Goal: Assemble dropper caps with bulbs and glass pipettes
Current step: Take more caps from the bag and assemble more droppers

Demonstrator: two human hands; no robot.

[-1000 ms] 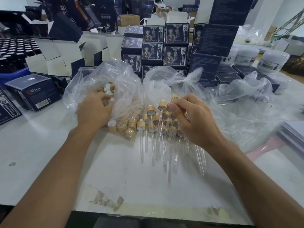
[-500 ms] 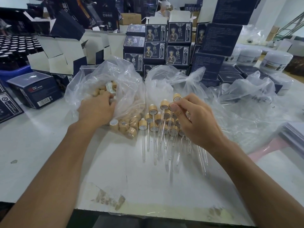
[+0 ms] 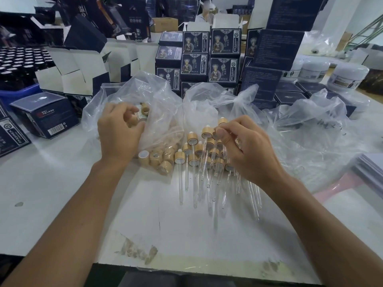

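The surface [image 3: 51, 183] is a white, matte board with scuffed patches along its near edge. Stacked dark-blue printed cartons [image 3: 209, 56] fill the upper centre of the frame, with white jars [image 3: 348, 77] at upper right.

Two crumpled, translucent plastic bags sit mid-frame. The left bag [image 3: 132, 96] holds loose bamboo-coloured caps; the right bag [image 3: 310, 129] lies spread and thin.

Change: compared with half a second earlier, the left hand [image 3: 118, 133] has lifted slightly out of the bag mouth, its fingers now curled round a single short cylindrical cap [image 3: 135, 119]. This suggests a fresh cap has been picked for the next assembly. The right hand [image 3: 246, 148] stays over the finished pile at centre, fingers curled in a pinch; they appear to hold a slim clear tube, but glass against glass makes this uncertain.

The assembled droppers [image 3: 199, 156] lie in a fan between the hands: wood-grain collars, white bulb tips, long clear glass pipettes [image 3: 181, 183] pointing toward the lower frame. Loose caps [image 3: 157, 158] spill from the left bag, showing white liners inside.
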